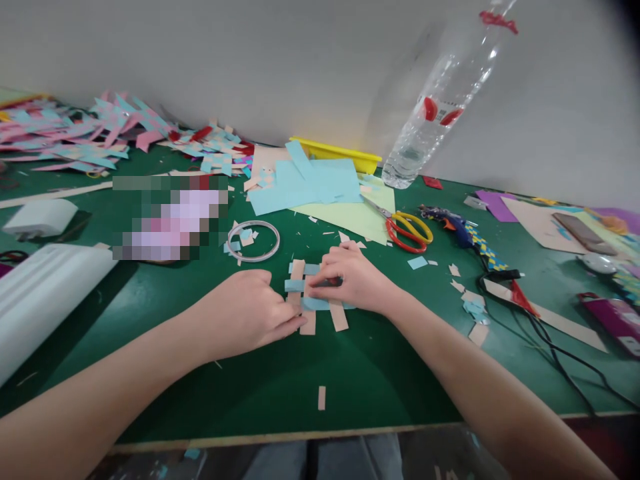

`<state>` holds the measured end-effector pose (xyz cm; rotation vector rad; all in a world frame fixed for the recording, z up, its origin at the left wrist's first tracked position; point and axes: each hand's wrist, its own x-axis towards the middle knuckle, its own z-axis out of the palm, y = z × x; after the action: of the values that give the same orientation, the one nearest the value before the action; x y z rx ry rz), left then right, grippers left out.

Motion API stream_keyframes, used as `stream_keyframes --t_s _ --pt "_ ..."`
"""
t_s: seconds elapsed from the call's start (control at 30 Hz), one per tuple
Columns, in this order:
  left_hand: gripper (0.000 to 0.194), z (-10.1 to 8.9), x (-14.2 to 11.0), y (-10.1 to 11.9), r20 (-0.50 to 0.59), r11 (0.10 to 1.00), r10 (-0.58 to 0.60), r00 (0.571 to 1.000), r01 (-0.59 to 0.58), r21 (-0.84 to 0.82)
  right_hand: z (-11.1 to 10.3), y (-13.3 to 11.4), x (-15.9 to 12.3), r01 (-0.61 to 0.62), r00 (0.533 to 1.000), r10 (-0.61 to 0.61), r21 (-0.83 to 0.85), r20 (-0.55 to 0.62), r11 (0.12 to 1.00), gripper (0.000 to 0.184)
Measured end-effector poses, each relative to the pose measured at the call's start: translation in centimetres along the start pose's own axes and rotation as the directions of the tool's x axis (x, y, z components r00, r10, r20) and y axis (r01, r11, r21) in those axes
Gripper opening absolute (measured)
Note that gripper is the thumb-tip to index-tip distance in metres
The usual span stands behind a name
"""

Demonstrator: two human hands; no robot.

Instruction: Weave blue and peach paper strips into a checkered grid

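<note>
Bare forearms [150, 357] reached over the green tabletop [250, 393] toward a small lattice of woven blue and beige paper strips [316, 305], which lay flat between the two hands. At its near left edge, the left hand [250, 310] had its fingers curled, thumb and index fingertip set close, probably to stop the strips sliding; whether they gripped or merely steadied the paper could not be told. Over the lattice's right part, the right hand [357, 273] drew its thumb and index finger close upon a beige strip, apparently for fine control; pinch or press was unclear. Nearer than the lattice lay a loose beige strip [321, 398]. Beyond it to the left, a white ring [253, 259] lay among scraps. Beyond it to the right, scissors [393, 219] had their red and yellow handles turned nearer, perhaps for easy reach.
</note>
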<state>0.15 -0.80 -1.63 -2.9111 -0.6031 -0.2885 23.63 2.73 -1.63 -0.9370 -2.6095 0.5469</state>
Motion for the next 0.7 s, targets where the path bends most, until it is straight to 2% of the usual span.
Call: stream_keyframes --t_s 0.23,0.53,0.7 --pt "0.043 0.04 0.09 -0.19 0.004 1.000 -0.018 1.000 0.018 0.020 -0.16 0.09 -0.16 -0.130 0.991 0.132 0.064 -0.023 0.989 0.017" --pt "0.044 0.03 0.26 -0.16 -0.008 1.000 0.007 1.000 -0.007 0.031 0.20 -0.18 0.46 -0.293 0.954 0.301 0.225 -0.004 0.929 0.018" --pt "0.047 0.04 0.27 -0.16 -0.005 1.000 0.002 1.000 -0.001 0.016 0.03 -0.43 0.49 -0.319 0.944 0.329 0.239 -0.001 0.917 0.017"
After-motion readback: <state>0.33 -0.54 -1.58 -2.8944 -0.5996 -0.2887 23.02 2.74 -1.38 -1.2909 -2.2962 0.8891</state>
